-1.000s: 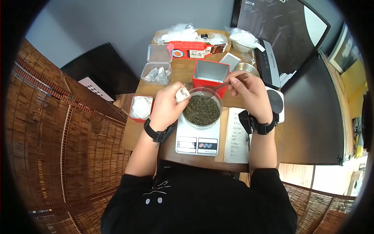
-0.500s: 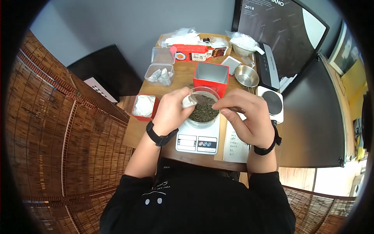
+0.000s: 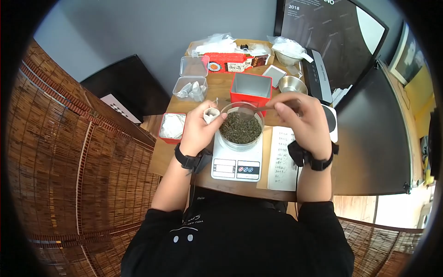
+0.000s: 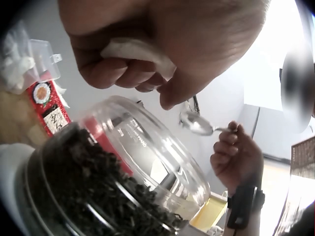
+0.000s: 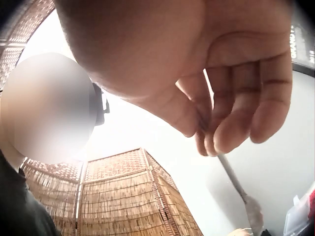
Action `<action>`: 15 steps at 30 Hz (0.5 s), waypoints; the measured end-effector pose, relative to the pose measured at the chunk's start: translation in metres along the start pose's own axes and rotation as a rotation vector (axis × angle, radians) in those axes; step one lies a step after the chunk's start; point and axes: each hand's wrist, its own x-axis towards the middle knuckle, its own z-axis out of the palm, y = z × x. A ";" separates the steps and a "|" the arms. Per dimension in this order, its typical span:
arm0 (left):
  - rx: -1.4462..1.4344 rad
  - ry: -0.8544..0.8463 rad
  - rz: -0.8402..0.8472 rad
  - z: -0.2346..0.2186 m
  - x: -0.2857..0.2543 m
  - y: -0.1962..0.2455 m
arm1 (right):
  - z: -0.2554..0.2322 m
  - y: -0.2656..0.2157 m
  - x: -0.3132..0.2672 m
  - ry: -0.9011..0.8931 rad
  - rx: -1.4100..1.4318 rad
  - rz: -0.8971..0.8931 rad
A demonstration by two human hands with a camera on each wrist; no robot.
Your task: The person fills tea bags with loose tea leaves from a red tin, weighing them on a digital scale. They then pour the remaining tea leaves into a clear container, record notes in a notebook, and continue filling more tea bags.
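A small white pouch [image 3: 211, 115] is held by my left hand [image 3: 199, 131], its open mouth facing up; the left wrist view shows the curled fingers around the pouch [image 4: 135, 50]. Beside that hand, a clear round jar of dark dried leaves [image 3: 241, 128] stands on a white kitchen scale [image 3: 237, 162]. My right hand [image 3: 307, 123] pinches the handle of a spoon, whose bowl [image 3: 246, 113] is over the jar's far side. In the left wrist view the spoon [image 4: 198, 124] appears above the jar's rim; whether it carries leaves cannot be told.
Behind the jar stands an open red tin [image 3: 250, 96]. At the left are a red box of white pouches [image 3: 173, 126] and a clear lidded box [image 3: 191, 90]. A notebook [image 3: 281, 159] lies right of the scale; a metal bowl [image 3: 292, 86] and a monitor [image 3: 332, 44] are behind.
From beside the pouch's mouth, the spoon has moved back right, over the jar's far side, with my right hand drawn away from the left. The pouch's mouth now faces up more.
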 end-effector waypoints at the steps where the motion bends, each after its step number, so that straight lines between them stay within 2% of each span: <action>1: -0.066 -0.008 -0.018 -0.002 0.000 -0.006 | 0.000 0.017 0.009 -0.003 -0.050 0.024; 2: -0.069 -0.010 -0.022 -0.001 -0.001 -0.011 | 0.000 0.036 0.016 -0.003 -0.052 0.028; 4: -0.146 0.012 -0.006 0.002 -0.001 -0.019 | 0.000 0.070 0.028 -0.208 0.016 0.283; 8: -0.133 -0.009 0.000 0.005 -0.003 -0.019 | 0.002 0.102 0.043 -0.278 0.176 0.351; 15: -0.118 -0.057 -0.016 0.003 -0.001 -0.017 | -0.001 0.108 0.046 -0.286 0.247 0.393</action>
